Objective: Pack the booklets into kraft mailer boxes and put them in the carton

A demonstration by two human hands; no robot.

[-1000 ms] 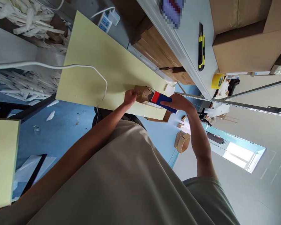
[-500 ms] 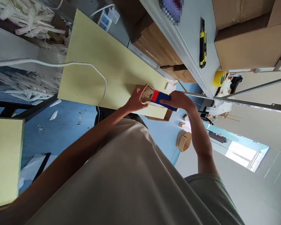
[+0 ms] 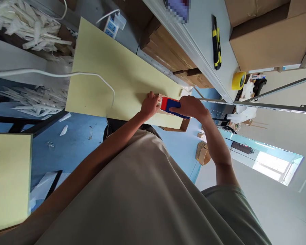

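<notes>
My right hand (image 3: 192,107) grips a flat blue and red object (image 3: 172,104) whose exact kind I cannot make out. Its thumb lies across the blue part, and the red end points toward my left hand. Underneath is a small brown cardboard box (image 3: 171,112), mostly covered by the object and the hands. My left hand (image 3: 150,104) has its fingers bent around the near-left end of that box, close to the red end. Both hands work over a pale yellow tabletop (image 3: 97,95).
A white cable (image 3: 84,73) crosses the tabletop. On the grey shelf (image 3: 206,51) lie a yellow and black utility knife (image 3: 216,44) and a yellow tape roll (image 3: 238,80). Big cardboard boxes (image 3: 265,37) stand there. A power strip (image 3: 111,28) sits behind the table; white strips (image 3: 38,102) are piled left.
My left hand's fingers were spread around the box end; they have now curled in on it. My right hand has moved slightly left with the blue and red object.
</notes>
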